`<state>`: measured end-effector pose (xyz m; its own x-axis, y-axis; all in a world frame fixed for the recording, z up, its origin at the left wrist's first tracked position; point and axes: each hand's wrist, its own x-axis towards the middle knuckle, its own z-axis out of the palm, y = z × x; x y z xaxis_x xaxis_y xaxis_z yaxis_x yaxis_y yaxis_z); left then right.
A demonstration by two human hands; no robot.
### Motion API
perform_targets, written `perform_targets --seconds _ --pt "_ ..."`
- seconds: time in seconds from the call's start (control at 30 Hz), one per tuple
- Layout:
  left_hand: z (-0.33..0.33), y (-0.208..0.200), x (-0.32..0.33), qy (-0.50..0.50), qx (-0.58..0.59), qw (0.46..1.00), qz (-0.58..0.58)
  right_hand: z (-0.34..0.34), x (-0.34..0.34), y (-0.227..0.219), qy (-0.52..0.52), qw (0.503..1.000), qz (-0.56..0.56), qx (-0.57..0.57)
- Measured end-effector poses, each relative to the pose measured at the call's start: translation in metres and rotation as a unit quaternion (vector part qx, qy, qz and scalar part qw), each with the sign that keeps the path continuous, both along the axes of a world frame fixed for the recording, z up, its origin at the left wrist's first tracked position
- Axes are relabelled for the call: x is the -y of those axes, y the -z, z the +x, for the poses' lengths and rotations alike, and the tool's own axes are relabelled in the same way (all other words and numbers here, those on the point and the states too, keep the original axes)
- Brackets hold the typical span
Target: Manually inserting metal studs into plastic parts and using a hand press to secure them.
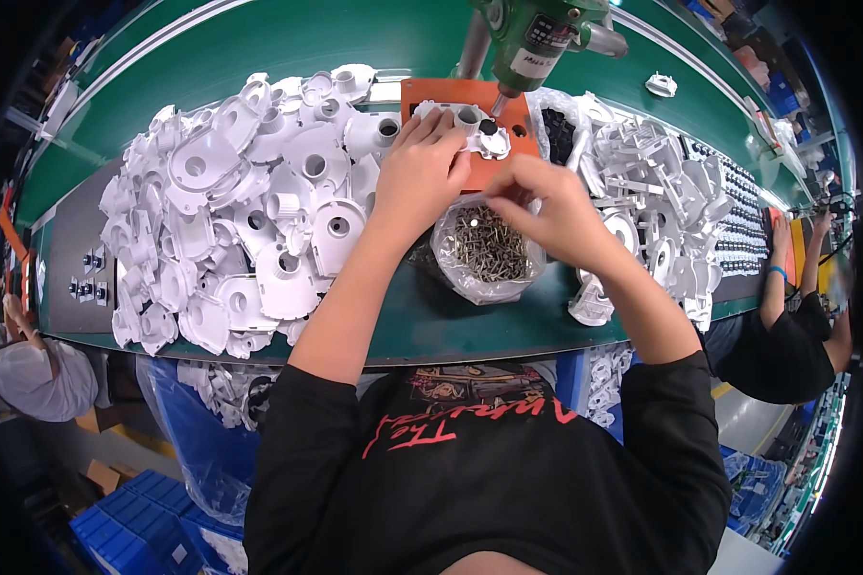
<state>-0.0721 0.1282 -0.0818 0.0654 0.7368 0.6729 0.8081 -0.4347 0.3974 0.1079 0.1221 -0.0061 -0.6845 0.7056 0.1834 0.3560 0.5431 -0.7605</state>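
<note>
The left hand [427,155] is partly closed over the left portion of a white plastic part [494,146], its fingers close together on top and its thumb toward the near side, holding the part on an orange fixture [470,177]. The right hand [532,196] is half curled, thumb and fingertips drawn close together; whether a small item sits between them cannot be told.

Key relation: the white plastic part lies far and to the left of the right hand. Its visible long axis runs left to right, with the right end angled slightly toward the near side. The left hand is nearer, being in contact; the right hand is apart from it.

A clear bag of screws [489,247] stands just near and left of the right hand. The bit of a green powered driver [537,43] points down just above the part's right portion. A bag of black pieces [558,132] adjoins the fixture at right. Piles of white housings [201,165] and white brackets [657,165] flank the station left and right.
</note>
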Motion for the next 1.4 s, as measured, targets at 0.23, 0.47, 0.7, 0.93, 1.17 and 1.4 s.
perform_targets --seconds 0.23,0.47,0.7,0.93,1.17,1.4 --pt "0.0 -0.002 0.001 0.009 0.008 1.0 -0.012 -0.006 -0.066 0.002 0.086 0.99 -0.064 -0.089" --pt "0.0 0.0 0.001 0.0 -0.009 1.0 0.002 -0.003 -0.06 0.014 0.093 0.99 -0.096 -0.044" --pt "0.0 -0.002 0.0 -0.001 -0.011 1.0 0.001 0.003 -0.063 0.018 0.107 0.992 -0.063 -0.013" --pt "-0.002 0.001 0.0 0.003 -0.001 1.0 -0.005 -0.011 -0.046 0.019 0.036 0.992 0.092 0.084" --pt "-0.002 0.002 -0.001 0.011 0.002 1.0 -0.009 -0.026 -0.036 0.032 0.043 0.945 0.274 0.172" --pt "-0.002 0.002 0.0 0.007 0.006 1.0 -0.009 -0.026 -0.038 0.04 0.042 0.904 0.375 0.202"
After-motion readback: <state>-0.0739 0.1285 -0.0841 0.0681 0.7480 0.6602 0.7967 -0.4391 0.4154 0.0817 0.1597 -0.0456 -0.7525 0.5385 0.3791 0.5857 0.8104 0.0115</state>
